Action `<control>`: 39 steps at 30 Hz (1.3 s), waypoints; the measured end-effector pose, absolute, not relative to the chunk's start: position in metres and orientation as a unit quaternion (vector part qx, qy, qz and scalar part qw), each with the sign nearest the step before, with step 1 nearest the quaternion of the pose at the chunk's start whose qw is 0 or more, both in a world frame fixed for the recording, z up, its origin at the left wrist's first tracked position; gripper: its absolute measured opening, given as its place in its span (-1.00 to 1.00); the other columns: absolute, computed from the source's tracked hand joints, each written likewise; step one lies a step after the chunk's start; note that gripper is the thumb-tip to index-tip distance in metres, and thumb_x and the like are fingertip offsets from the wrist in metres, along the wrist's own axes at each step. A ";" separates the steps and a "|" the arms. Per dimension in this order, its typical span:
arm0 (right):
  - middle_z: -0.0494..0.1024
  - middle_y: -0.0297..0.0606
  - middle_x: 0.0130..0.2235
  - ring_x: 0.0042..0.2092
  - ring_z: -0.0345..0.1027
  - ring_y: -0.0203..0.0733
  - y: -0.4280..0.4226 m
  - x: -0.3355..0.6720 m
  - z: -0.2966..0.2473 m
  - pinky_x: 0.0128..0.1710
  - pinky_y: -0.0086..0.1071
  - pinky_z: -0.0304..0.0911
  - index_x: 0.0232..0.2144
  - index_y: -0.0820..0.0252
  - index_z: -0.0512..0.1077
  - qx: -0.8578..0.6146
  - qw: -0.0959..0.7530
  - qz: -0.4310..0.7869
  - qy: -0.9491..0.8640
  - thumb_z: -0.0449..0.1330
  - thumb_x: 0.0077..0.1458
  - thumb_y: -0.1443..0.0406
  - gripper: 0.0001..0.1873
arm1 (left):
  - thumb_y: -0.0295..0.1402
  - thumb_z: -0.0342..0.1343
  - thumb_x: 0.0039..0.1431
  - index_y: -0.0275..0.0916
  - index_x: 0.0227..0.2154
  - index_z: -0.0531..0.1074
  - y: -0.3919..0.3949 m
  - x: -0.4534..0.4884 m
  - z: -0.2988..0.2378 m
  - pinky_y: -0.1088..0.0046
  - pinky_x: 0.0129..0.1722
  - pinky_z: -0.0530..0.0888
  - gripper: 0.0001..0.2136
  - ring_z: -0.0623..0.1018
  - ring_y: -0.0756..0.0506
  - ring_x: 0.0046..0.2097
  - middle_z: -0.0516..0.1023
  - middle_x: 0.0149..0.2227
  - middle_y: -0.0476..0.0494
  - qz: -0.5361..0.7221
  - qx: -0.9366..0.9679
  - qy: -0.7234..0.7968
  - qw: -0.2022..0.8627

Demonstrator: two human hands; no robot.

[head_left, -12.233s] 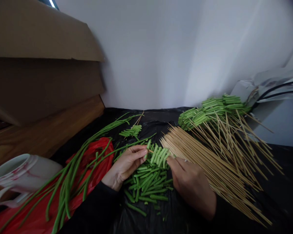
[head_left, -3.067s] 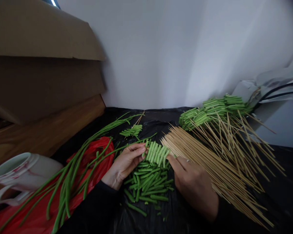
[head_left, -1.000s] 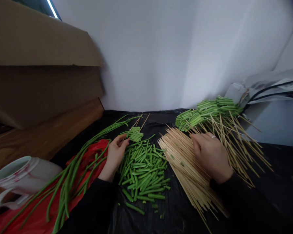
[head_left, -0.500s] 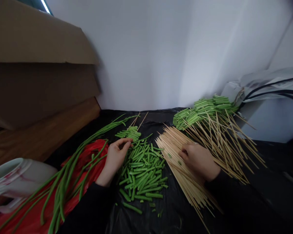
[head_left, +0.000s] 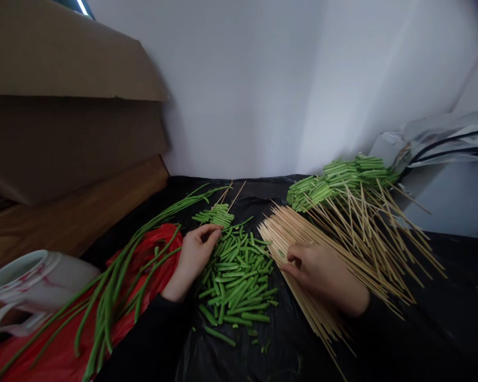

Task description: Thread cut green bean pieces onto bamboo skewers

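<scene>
My left hand (head_left: 194,255) is closed in a pinch at the far edge of a heap of cut green bean pieces (head_left: 242,281). Whatever lies between its fingertips is too small to make out. Just beyond them rests a small stack of bean pieces threaded on skewers (head_left: 215,214), sticks pointing away from me. Over a pile of bare bamboo skewers (head_left: 287,225) is my right hand (head_left: 322,273), its fingers curled and thumb stretched toward the pile's left side. Its fingertips seem drawn together, but any skewer in them cannot be told from those beneath.
Long whole beans (head_left: 111,292) lie across a red plastic bag (head_left: 151,246) at left, beside a white mug (head_left: 40,286). A large stack of filled bean skewers (head_left: 342,178) is at back right. A cardboard box (head_left: 71,122), a wall (head_left: 255,90) and black plastic sheeting (head_left: 207,361) surround them.
The view has shifted slightly left, so things sit further right. My right hand has moved a little nearer to me over the skewers, its thumb now stretched out. My left hand keeps its pinch.
</scene>
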State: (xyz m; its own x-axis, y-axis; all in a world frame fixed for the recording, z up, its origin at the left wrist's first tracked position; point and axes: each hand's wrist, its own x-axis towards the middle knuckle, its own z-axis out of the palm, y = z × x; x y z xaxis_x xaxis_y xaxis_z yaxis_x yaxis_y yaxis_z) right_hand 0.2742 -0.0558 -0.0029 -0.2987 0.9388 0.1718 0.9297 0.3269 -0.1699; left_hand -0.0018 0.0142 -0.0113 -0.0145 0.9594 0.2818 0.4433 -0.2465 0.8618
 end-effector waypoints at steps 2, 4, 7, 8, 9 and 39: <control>0.49 -0.26 -0.38 -0.35 0.34 -0.24 -0.059 0.271 -0.004 -0.45 -0.37 -0.07 -0.48 0.17 0.40 -0.580 0.092 0.007 -0.810 0.13 0.13 0.20 -0.79 | -0.23 0.17 0.05 -0.28 -0.30 0.59 0.013 -0.002 -0.010 0.41 -0.18 0.41 -0.76 0.56 -0.15 -0.21 0.64 -0.25 -0.17 0.446 0.654 0.546 0.274; 0.49 -0.24 -0.37 -0.35 0.34 -0.24 -0.060 0.269 -0.007 -0.45 -0.36 -0.09 -0.47 0.19 0.40 -0.586 0.079 -0.007 -0.807 0.09 0.14 0.30 -0.83 | -0.21 0.16 0.06 -0.27 -0.33 0.59 0.012 -0.001 -0.009 0.41 -0.18 0.40 -0.76 0.56 -0.14 -0.23 0.65 -0.29 -0.15 0.428 0.665 0.546 0.278; 0.50 -0.24 -0.38 -0.38 0.33 -0.25 -0.060 0.269 -0.010 -0.46 -0.34 -0.12 -0.46 0.19 0.39 -0.595 0.083 -0.016 -0.799 0.05 0.12 0.37 -0.84 | -0.19 0.16 0.05 -0.25 -0.40 0.60 0.010 0.000 -0.008 0.42 -0.26 0.39 -0.76 0.54 -0.13 -0.31 0.64 -0.37 -0.11 0.388 0.687 0.546 0.283; 0.50 -0.25 -0.39 -0.39 0.33 -0.26 -0.059 0.269 -0.010 -0.46 -0.34 -0.13 -0.46 0.19 0.38 -0.601 0.087 -0.018 -0.795 0.04 0.11 0.37 -0.85 | -0.19 0.16 0.05 -0.24 -0.41 0.60 0.010 0.000 -0.008 0.42 -0.27 0.39 -0.77 0.54 -0.13 -0.32 0.63 -0.39 -0.10 0.375 0.697 0.543 0.281; 0.49 -0.26 -0.41 -0.41 0.32 -0.26 -0.059 0.270 -0.010 -0.47 -0.34 -0.14 -0.46 0.18 0.37 -0.607 0.093 -0.018 -0.789 0.04 0.11 0.37 -0.85 | -0.19 0.16 0.05 -0.23 -0.43 0.59 0.009 0.000 -0.008 0.42 -0.28 0.38 -0.78 0.53 -0.13 -0.33 0.62 -0.40 -0.09 0.364 0.708 0.539 0.276; 0.40 -0.40 -0.47 -0.41 0.28 -0.35 -0.060 0.231 0.053 -0.37 -0.43 0.19 -0.19 0.16 0.39 -0.413 0.411 0.335 -0.740 -0.03 0.27 0.19 -0.75 | -0.26 0.22 0.06 -0.32 -0.24 0.54 0.004 0.008 -0.004 0.50 -0.34 0.40 -0.74 0.51 -0.02 -0.39 0.57 -0.41 -0.10 0.478 0.544 0.486 0.489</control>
State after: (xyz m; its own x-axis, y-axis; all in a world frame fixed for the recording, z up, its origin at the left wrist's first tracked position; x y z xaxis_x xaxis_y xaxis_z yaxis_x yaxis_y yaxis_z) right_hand 0.2315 -0.0595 0.0530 -0.3206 0.8872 0.3320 0.3366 0.4343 -0.8355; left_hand 0.0078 0.0036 -0.0042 0.0703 0.9965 0.0448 0.0622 -0.0492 0.9968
